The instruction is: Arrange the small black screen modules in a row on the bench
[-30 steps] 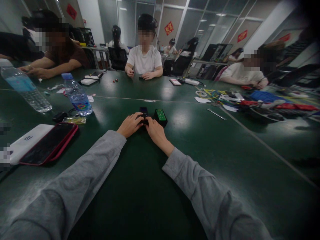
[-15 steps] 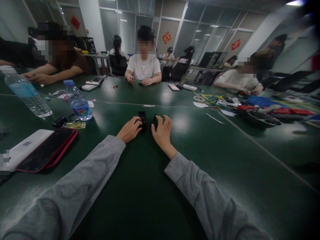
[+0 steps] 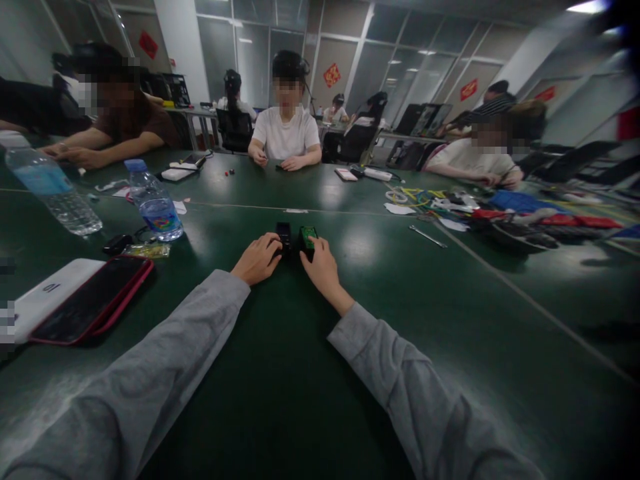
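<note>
Working mid-worktop (image 3: 400, 280). Red-cased phone (image 3: 90, 300) and water bottle (image 3: 155, 203) sit well off left. Left hand (image 3: 257, 259) fingertips on black block (image 3: 285, 236), right hand (image 3: 323, 267) on green-topped module (image 3: 308, 235); gripping or resting, can't tell. My fingers cover their near ends. Both small, boxy, side by side.

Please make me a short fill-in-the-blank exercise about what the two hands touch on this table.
The left hand touches a small part that is ____.
The right hand touches a circuit board that is ____.
On the table, the phone case is ____.
Missing words: black, green, red.
</note>
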The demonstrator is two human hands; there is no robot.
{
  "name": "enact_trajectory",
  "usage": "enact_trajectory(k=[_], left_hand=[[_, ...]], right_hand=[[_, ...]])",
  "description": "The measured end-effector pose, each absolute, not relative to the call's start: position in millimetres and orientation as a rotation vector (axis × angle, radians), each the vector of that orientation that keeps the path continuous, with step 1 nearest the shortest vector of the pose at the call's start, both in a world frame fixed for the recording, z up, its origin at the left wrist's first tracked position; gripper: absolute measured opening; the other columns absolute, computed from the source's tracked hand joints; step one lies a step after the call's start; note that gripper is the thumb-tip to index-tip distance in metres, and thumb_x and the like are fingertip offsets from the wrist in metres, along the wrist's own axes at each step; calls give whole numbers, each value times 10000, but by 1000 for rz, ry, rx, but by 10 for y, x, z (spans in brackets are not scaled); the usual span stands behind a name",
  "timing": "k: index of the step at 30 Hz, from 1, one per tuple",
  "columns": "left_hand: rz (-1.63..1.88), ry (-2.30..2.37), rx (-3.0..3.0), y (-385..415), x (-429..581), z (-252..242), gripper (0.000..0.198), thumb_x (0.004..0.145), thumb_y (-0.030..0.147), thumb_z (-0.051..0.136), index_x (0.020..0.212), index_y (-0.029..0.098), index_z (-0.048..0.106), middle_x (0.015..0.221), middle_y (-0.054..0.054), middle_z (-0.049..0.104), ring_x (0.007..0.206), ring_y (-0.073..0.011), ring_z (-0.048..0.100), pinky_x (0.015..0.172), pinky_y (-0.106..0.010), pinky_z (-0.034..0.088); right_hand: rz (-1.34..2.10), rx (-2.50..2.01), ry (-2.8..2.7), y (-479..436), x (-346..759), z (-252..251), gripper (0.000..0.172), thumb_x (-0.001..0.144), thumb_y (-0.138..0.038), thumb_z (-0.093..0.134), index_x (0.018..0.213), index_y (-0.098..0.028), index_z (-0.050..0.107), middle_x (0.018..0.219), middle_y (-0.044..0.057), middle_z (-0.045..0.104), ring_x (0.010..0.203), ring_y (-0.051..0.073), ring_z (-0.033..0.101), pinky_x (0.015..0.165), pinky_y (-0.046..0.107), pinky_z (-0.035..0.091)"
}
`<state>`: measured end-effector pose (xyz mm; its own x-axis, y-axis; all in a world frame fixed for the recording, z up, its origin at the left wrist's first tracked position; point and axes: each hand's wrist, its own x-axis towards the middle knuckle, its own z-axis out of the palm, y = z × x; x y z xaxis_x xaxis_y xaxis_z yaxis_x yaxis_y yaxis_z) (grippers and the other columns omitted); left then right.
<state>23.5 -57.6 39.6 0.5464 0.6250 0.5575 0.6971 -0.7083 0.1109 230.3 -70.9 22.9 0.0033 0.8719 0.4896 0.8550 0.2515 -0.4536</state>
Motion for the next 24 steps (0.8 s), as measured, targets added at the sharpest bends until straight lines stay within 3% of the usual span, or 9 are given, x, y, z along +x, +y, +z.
enact_trajectory(k=[9,24], left_hand=[[-852,-1145,-2646,-582,247,410,208,885,240,521,1084,181,508,1206,-126,518,1082,-264,550,871,-426,495],[-800,-1158,-2591,-603,259,429,175,907,287,503,1038,172,525,1171,-124,533,1045,-259,548,867,-413,478]], right_hand=[[102,-1457,-2054,-693,2276,192,613,882,-258,564,1446,-140,353,1466,205,322,1289,338,447,994,479,474],[111,-1465,-2081,-711,2257,214,596,902,-262,556,1445,-137,345,1481,202,305,1289,342,449,994,479,476]])
